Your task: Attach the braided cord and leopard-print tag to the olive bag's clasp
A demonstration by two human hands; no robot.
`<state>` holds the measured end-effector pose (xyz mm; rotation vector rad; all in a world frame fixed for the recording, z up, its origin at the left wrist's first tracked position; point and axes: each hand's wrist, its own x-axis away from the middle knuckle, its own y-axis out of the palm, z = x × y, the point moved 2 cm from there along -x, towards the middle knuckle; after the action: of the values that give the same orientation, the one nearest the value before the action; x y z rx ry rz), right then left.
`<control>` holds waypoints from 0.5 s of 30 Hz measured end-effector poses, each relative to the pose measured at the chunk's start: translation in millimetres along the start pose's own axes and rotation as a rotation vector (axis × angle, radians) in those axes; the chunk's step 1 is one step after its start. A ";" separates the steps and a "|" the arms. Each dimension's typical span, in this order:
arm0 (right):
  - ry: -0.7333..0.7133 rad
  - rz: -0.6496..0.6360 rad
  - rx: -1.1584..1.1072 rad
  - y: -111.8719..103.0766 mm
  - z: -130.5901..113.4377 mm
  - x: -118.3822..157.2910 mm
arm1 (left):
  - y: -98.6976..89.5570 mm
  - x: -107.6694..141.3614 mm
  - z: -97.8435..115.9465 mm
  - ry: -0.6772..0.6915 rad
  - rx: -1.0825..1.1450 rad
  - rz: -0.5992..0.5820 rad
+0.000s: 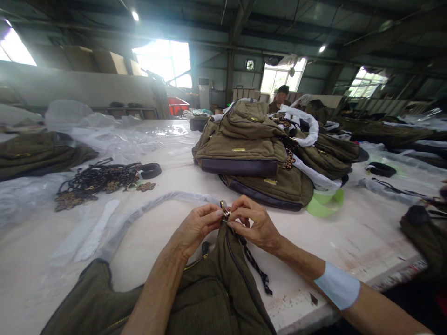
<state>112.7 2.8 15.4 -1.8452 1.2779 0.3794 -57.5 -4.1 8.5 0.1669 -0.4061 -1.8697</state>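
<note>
Factory workbench, white top (324, 260): olive corduroy bag (213, 293) lies at near edge, its narrow end rising to the hands. Left hand (197, 226) and right hand (253, 223) meet above it, wrists bent inward, fingertips pinching a small metal clasp (225, 210). Fingers hide how the clasp attaches. Black beaded cord (254, 263) hangs right of the bag. Stacked olive bags (244, 149) sit far.

The corduroy bag (206, 298) is matt, ribbed olive cloth, the metal clasp (225, 210) glossy, the braided cord (254, 263) matt black, and the plastic sheeting (108, 144) clear and shiny beside the smooth white tabletop (349, 242).
</note>
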 end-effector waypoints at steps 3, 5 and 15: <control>0.048 0.009 -0.003 -1.3 0.8 0.6 | -0.4 0.1 1.8 0.009 0.035 0.017; 0.057 -0.009 0.000 -1.4 0.5 1.3 | -0.7 0.3 2.5 0.014 0.022 0.025; 0.053 -0.009 0.100 -0.1 0.8 2.3 | 0.0 -0.3 0.1 0.029 -0.071 0.018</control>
<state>113.9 2.0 13.4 -1.7869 1.3001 0.2585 -57.4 -3.8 8.6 0.1418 -0.3206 -1.8586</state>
